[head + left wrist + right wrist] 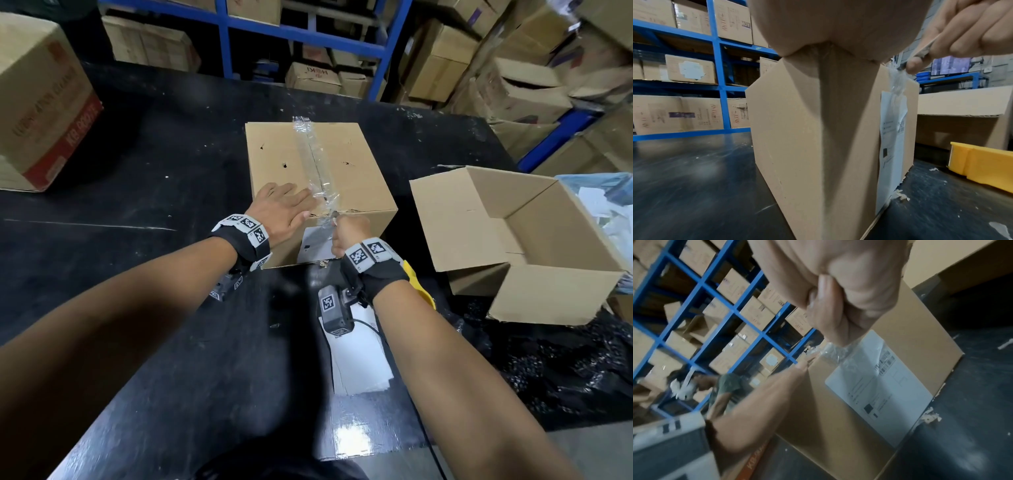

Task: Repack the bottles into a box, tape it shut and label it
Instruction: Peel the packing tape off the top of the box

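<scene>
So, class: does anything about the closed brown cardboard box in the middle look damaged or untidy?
Yes. The closed brown cardboard box has small punctures in its top flaps. Its clear tape strip is wrinkled and bunches over the near edge, above the white paper label.

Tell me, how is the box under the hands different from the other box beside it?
The taped box is closed, with clear tape along its top seam; the open box has its flaps apart. The taped box stands upright and carries a white label; the open box lies tipped and shows none. The left hand presses the taped box; nothing touches the open box. Both are plain brown cardboard on the black table.
</scene>
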### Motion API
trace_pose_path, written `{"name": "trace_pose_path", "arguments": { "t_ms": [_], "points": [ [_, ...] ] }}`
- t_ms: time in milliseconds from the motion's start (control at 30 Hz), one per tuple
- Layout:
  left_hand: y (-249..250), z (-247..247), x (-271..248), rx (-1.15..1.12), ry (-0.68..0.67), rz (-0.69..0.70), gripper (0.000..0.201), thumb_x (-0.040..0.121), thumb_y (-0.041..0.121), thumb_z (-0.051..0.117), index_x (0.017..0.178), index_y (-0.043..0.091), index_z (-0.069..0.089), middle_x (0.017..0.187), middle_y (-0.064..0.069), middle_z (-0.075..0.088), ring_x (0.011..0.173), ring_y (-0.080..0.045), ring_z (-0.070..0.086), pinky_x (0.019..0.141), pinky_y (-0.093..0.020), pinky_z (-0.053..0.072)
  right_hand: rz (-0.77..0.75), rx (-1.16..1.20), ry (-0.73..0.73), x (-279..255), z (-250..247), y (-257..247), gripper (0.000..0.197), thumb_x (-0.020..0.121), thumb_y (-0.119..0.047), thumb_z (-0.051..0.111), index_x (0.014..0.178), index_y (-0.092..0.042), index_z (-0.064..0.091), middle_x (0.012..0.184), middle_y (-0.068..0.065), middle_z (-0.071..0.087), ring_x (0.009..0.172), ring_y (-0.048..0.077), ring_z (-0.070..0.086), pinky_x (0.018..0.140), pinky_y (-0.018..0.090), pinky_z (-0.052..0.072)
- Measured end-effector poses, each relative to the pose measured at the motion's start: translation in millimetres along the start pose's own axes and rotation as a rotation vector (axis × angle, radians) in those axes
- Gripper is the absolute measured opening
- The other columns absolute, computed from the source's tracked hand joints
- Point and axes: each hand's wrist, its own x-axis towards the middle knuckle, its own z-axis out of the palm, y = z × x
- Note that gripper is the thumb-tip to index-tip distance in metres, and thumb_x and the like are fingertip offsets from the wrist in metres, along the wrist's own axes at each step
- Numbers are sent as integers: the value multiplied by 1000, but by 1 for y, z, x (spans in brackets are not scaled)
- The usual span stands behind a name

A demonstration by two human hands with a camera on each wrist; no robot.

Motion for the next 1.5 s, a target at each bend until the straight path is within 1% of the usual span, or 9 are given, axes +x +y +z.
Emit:
{"name": "trace_pose_path", "arguments": {
  "t_ms": [267,367,467,567,667,833,1000,1333,1500],
  "points": [
    [-2,0,1,-56,-15,-17,58,93,46,0,147,38,21,156,9,22,142,-22,23,114,-44,16,-214,-252,-12,-15,-20,7,27,93,-21,44,69,-11,50,59,7,45,50,23,40,47,31,31],
    [0,0,3,-69,-10,-34,54,96,44,5,146,39,24,155,10,25,141,-21,24,114,-43,15,-394,-490,88,-29,-37,10,29,91,-18,40,64,-9,48,73,17,61,62,34,57,61,40,51],
    [-2,2,3,-72,-2,-34,54,96,45,5,145,39,24,154,11,27,141,-20,25,114,-42,14,-550,-593,114,-33,-46,15,28,94,-16,38,86,-6,63,86,17,69,74,40,63,71,46,56],
    [-2,0,3,-83,-19,-35,52,98,45,7,147,36,23,155,11,25,142,-19,23,114,-41,12,-639,-710,23,-33,-49,19,33,100,-15,39,123,-14,63,100,17,68,92,35,61,73,27,43],
    [-2,-1,4,-93,-32,-24,56,95,46,3,147,37,20,155,11,22,143,-19,21,115,-41,11,-713,-777,-43,-28,-47,25,34,101,-17,42,131,-17,59,111,18,61,106,34,57,83,24,35],
    [-3,-2,3,-110,-37,-28,58,93,48,1,147,38,20,156,10,22,143,-20,20,114,-40,11,-785,-744,-52,-26,-44,31,32,99,-15,47,128,-11,61,101,18,57,101,31,57,76,9,28],
    [-3,-1,3,-114,-25,-38,60,91,49,1,146,39,21,155,11,24,143,-20,22,115,-41,12,-833,-708,-35,-23,-44,32,32,98,-13,49,128,-11,61,87,8,46,84,19,48,73,10,28],
    [-3,3,3,-88,16,-39,52,97,46,7,146,39,23,154,11,27,142,-20,24,114,-41,15,-852,-823,-9,-18,-25,31,32,96,-11,48,124,-11,64,94,24,59,83,36,58,75,34,45],
    [-4,4,4,-89,9,-42,54,95,48,3,146,40,22,154,11,26,142,-19,23,115,-42,15,-841,-849,33,-22,-17,28,32,95,-14,47,122,-15,66,98,22,64,84,37,60,76,39,53]
  ]
}}
